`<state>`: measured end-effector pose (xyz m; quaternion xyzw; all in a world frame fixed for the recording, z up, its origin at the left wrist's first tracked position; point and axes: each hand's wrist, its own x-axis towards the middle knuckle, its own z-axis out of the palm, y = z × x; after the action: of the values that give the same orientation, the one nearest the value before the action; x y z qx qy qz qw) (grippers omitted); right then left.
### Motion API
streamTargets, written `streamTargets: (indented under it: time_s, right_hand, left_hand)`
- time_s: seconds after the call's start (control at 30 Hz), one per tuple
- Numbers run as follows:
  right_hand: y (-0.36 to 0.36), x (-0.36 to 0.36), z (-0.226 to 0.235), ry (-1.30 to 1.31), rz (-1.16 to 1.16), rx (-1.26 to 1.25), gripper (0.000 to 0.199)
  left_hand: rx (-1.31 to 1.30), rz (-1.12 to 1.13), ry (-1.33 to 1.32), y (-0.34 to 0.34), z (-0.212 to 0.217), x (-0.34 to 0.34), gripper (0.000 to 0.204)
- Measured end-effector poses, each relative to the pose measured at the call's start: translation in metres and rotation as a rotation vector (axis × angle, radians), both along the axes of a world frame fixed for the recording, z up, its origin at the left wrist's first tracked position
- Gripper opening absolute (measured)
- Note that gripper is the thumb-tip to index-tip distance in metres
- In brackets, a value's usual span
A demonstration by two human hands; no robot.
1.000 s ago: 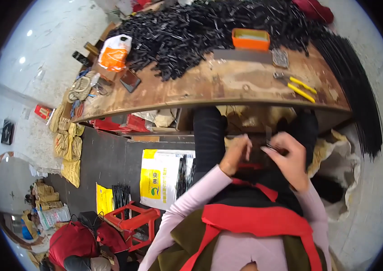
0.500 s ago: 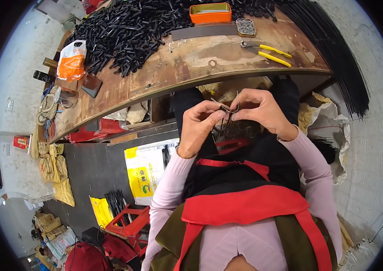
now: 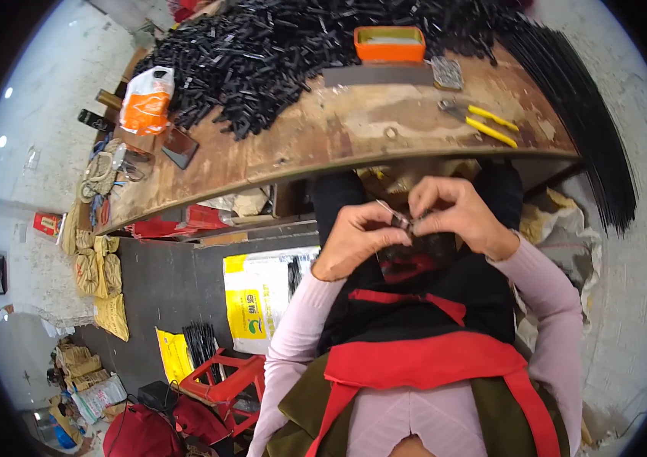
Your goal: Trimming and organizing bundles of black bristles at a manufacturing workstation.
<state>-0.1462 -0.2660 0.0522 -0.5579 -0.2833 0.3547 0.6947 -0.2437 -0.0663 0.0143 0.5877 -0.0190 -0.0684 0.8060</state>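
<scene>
Both hands are pinched together on one small dark metal piece (image 3: pixel 402 222), held in front of the body just below the edge of the workbench (image 3: pixel 354 133). Left hand (image 3: pixel 354 238) has thumb and forefinger closed on the piece's left end, the other fingers curled under it; right hand (image 3: pixel 457 213) meets it from the other side, fingertips pressed on the right end, so the two grips touch at the piece. What exactly the piece is, that's too small to tell, though a thin pale sliver sticks up and left from the pinch. Straight under the grip sits the lap, black cloth, with a red apron (image 3: pixel 422 362) and pale pink sleeves leading back from the wrists. Above the grip, on the worn wooden top, lie yellow-handled pliers (image 3: pixel 483 122), up and a little to the right of the hands. Further up from them rests an orange tray (image 3: pixel 390 43), with a grey flat bar (image 3: pixel 377 75) just in front of it. Spread wide behind all that, up and left of the hands, is a big heap of short black rods (image 3: pixel 278 53). Far off to the left of the grip, an orange and white plastic bag (image 3: pixel 147 99) sits on the bench end. Down and left of the hands, on the dark floor, a red stool (image 3: pixel 221 377) and a yellow and white sack (image 3: pixel 259 297).
</scene>
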Motion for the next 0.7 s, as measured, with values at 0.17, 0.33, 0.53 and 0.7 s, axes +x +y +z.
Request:
streamTargets:
  time_s: [0.17,0.33,0.53,0.7]
  right_hand:
    - [0.018,0.016,0.005,-0.077,0.002,-0.038,0.015]
    - [0.080,0.091,0.029,-0.269,0.220,-0.336,0.024]
    - [0.210,0.206,-0.012,-1.272,-0.155,-0.264,0.016]
    - [0.248,0.242,-0.033,-1.750,-0.096,-0.441,0.020]
  left_hand:
    - [-0.243,0.166,-0.079,-0.009,-0.001,0.006,0.008]
    - [-0.200,0.367,-0.099,0.023,-0.011,0.006,0.014]
    - [-0.264,0.137,-0.049,0.031,-0.017,0.009,0.013]
    - [-0.208,0.114,-0.075,0.044,-0.028,0.007,0.010]
